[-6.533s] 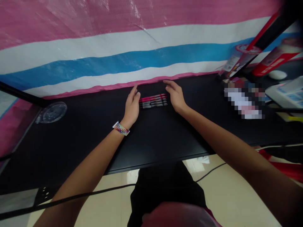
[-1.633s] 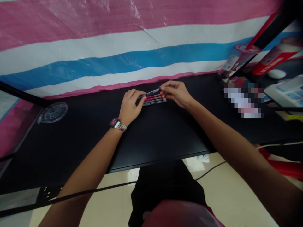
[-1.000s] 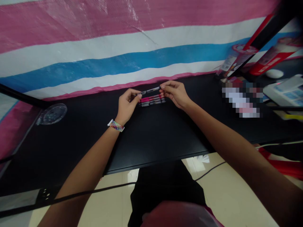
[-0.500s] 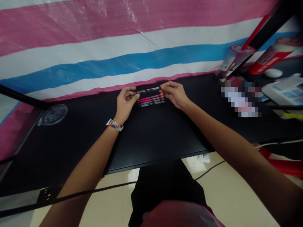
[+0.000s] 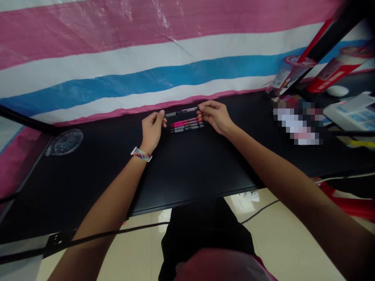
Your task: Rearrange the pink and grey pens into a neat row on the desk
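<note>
A slim pen (image 5: 185,111) with a grey-black barrel and a clearer right half is stretched between my two hands near the back of the black table. My left hand (image 5: 152,127), a multicoloured woven band on its wrist, is closed with thumb and finger at the pen's left end. My right hand (image 5: 216,117) pinches the other end. Just below this pen, several pens lie side by side in a row: pink pens (image 5: 184,123) on top and grey-black pens (image 5: 186,128) nearest me. My right fingertips hover close to their right ends.
A clear plastic lid (image 5: 66,141) lies at the table's left. On the right stand a lidded cup (image 5: 288,74) with a red straw, a red-and-white cup (image 5: 336,74), a white rounded object (image 5: 338,91) and a white device (image 5: 354,111). A striped sheet (image 5: 164,78) hangs behind.
My left hand has shifted slightly left and its fingers have drawn in at the pen's left end, uncovering more of the barrel. My right hand has barely moved.
</note>
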{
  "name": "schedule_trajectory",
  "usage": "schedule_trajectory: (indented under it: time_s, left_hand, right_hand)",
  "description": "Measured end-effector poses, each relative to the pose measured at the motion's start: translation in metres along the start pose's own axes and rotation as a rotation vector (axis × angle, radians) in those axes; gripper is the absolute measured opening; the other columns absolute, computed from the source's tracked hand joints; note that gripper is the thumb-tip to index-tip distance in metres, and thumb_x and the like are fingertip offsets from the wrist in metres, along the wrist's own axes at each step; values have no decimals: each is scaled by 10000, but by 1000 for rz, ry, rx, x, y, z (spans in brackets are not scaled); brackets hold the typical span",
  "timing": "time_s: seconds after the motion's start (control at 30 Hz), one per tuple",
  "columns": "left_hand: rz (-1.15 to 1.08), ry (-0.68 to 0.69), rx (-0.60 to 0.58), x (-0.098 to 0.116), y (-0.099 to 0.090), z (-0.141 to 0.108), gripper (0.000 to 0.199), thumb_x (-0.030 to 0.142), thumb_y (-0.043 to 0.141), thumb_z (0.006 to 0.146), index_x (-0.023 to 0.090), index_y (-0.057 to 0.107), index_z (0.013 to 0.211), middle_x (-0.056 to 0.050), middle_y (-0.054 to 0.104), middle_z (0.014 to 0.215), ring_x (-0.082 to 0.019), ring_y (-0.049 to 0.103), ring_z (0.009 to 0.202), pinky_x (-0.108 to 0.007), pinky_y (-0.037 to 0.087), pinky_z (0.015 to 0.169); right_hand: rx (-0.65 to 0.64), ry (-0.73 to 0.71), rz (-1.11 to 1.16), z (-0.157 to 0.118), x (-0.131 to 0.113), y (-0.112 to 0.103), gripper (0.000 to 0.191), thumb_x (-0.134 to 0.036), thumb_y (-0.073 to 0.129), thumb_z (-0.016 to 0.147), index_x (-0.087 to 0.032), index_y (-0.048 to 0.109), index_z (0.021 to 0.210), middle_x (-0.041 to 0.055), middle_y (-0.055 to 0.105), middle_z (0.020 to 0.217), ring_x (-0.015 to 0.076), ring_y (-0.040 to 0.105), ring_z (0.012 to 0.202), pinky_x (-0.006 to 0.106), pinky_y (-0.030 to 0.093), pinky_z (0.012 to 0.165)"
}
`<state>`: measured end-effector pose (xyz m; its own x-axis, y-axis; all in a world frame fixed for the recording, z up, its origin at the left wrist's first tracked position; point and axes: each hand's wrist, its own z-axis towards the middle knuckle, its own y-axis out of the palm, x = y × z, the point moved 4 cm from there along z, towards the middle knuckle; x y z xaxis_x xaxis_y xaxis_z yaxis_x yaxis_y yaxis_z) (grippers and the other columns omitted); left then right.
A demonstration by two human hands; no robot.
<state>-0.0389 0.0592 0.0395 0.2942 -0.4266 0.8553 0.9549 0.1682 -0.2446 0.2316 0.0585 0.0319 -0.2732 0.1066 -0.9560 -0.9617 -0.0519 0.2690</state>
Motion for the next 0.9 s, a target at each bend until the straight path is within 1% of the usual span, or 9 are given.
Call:
schedule_trajectory:
  time_s: [0.07,0.2,0.3,0.43,0.67,0.83,0.9]
  left_hand:
    - [-9,-12,31,-6,-2,2,470,573,711,1055,238,700,726,-16,681,670,-156,677,677,-336,601,766]
    - [-115,-47,70,-17,-5,5,289,525,854,930,244,787,936,-51,807,925,-182,771,887,-313,627,812]
    - [-148,-65,79,-18,-6,5,227,448,872,903,253,825,1009,-64,845,1028,-201,798,970,-309,630,804]
    - [-113,-82,92,-13,-8,4,160,384,823,926,263,853,1026,-64,865,1051,-216,815,1003,-312,630,773]
    - [-93,-59,96,-11,-9,4,111,305,812,940,281,869,1032,-64,872,1042,-213,824,992,-323,641,757]
    - [-135,-60,97,-10,-8,3,104,317,836,926,280,875,1015,-57,873,1028,-210,820,977,-326,636,767]
    - [-140,-61,75,-9,-7,2,120,332,846,920,275,875,1022,-59,873,1030,-221,820,988,-345,643,798]
  right_hand:
    - [21,-7,-13,0,-1,-1,305,-454,967,783,-258,754,879,39,753,865,211,722,833,400,662,831]
    - [86,-13,1,3,-1,-7,255,-404,937,797,-251,752,883,35,745,854,191,715,821,363,648,813]
    - [141,-21,43,5,1,-12,187,-324,899,788,-247,749,870,23,733,814,171,694,774,331,629,778]
    - [183,-6,41,8,3,-15,141,-287,838,783,-252,739,877,19,729,808,173,688,774,329,620,780]
    - [186,-41,-2,11,4,-20,178,-338,823,803,-261,687,889,21,707,827,177,685,771,360,613,816]
    - [215,-35,-1,10,3,-21,180,-343,839,779,-260,711,874,27,713,804,186,681,765,363,631,806]
    - [179,-35,11,8,2,-17,198,-347,868,761,-253,734,874,29,736,814,183,695,769,363,641,808]
